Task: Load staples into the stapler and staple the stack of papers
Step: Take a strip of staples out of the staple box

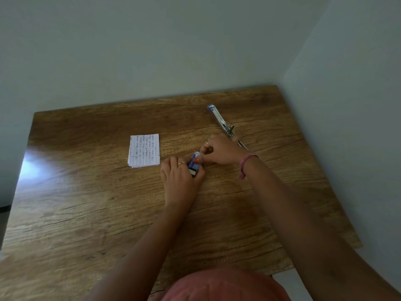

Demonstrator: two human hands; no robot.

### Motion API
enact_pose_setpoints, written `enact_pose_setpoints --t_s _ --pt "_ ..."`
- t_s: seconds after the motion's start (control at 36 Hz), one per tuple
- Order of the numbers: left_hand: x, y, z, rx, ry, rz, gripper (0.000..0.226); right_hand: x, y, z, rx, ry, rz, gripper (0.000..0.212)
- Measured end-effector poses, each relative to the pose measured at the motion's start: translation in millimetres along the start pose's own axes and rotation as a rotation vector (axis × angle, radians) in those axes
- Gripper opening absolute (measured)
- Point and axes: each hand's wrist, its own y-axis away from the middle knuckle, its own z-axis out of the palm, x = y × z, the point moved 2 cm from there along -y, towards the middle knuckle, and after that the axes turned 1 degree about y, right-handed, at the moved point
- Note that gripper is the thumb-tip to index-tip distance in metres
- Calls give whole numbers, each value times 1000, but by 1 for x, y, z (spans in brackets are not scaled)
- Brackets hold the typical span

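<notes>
Both hands are working the small blue cardboard staple box [193, 163]: my left hand [181, 177] is gripping it, my right hand [219, 152] pinching its end. I am judging nothing loaded yet; the opened blue-and-metal stapler [221, 121] and small lined paper stack [144, 150] are lying untouched.

One stack of lined papers [144, 150] on one wooden worktop [91, 205]; one stapler [223, 124], swung open and lying flat; one small blue staple box [194, 163]. Two hands, a left hand [180, 179] and a right hand [219, 152], both on that single box; two rings, one on each hand, and one pink band [246, 165] at the right wrist.
</notes>
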Motion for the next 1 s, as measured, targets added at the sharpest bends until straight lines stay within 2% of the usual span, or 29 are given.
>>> enact_pose_setpoints --t_s 0.08,0.22,0.33,0.61,0.78,1.0 --pt "-1 -1 0 -6 6 -2 52 -1 -3 -2 55 -18 26 26" --pt "-3 -1 -2 12 64 25 50 -2 -8 -2 140 -1 61 33" --pt "-3 0 -4 9 95 30 50 -1 -10 -4 189 -36 84 29" --pt "-1 1 -6 -2 123 26 48 0 -14 -5 256 -153 122 17" --pt "0 1 -8 3 132 17 46 1 -16 -6 234 -224 132 13" --pt "-1 1 -7 -5 117 16 48 2 -13 -4 224 -155 125 28"
